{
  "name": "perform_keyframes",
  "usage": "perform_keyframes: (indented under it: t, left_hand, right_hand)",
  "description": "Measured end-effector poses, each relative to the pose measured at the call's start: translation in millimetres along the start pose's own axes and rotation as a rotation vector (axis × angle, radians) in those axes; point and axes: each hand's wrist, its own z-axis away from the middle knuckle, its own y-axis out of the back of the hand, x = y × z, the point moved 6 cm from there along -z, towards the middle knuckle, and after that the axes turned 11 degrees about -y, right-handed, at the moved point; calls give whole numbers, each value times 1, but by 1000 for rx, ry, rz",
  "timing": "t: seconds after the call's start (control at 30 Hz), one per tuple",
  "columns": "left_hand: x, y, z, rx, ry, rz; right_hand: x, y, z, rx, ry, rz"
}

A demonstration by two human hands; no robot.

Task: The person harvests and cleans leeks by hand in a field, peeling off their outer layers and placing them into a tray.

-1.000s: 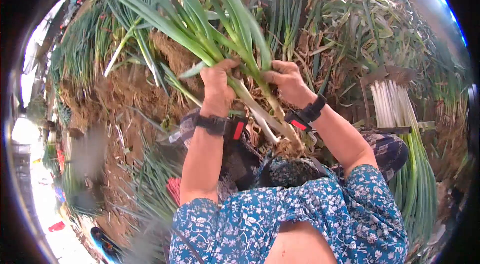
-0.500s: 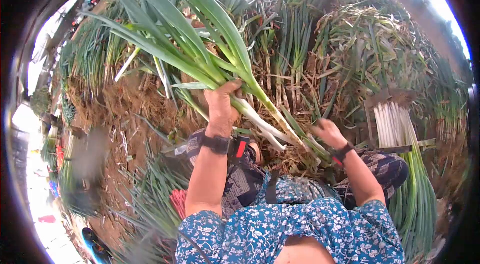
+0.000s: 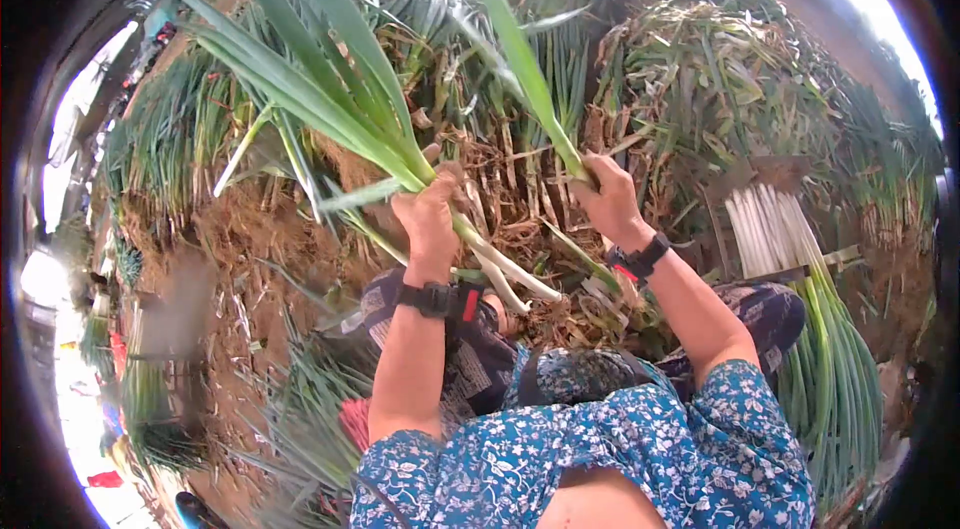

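My left hand (image 3: 430,214) is closed round several green onions (image 3: 365,114). Their broad green leaves fan out to the upper left, and their white stems point down to the right over my lap. To the right, my right hand (image 3: 608,194) grips the lower part of a single green onion (image 3: 532,79), whose leaf rises to the upper left. The two hands are apart, each with a dark band at the wrist. Below them, between my legs, lie roots and peeled leaves (image 3: 590,319).
A bundle of white-stemmed onions (image 3: 775,229) lies in a metal holder at the right. Rows of onions (image 3: 180,139) stand at the left, and a heap of leaves (image 3: 720,79) fills the back right. Pink ties (image 3: 356,421) lie beside my left arm.
My right hand has moved up and left and now holds one onion, which has come away from the bunch in my left hand. The left hand's bunch has shifted slightly left.
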Motion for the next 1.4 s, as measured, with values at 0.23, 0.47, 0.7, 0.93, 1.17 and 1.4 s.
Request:
perform_keyframes:
  t: [0.23,0.47,0.7,0.93,1.17,1.4]
  left_hand:
    - [-13,-41,13,-92,167,37]
    - [-43,-38,8,-32,387,88]
    - [-32,-45,13,-47,285,137]
    - [-34,-37,12,-20,298,33]
    - [-15,-16,-3,77,192,94]
    - [-5,-10,-2,-59,174,227]
  right_hand:
    - [-45,-12,26,70,263,129]
    - [-30,-42,36,-280,-146,-435]
    - [-44,-48,-10,-582,-253,-681]
    - [-57,-50,-10,-524,-217,-582]
    - [-11,4,54,-668,-420,-554]
    - [156,48,83,-471,-265,680]
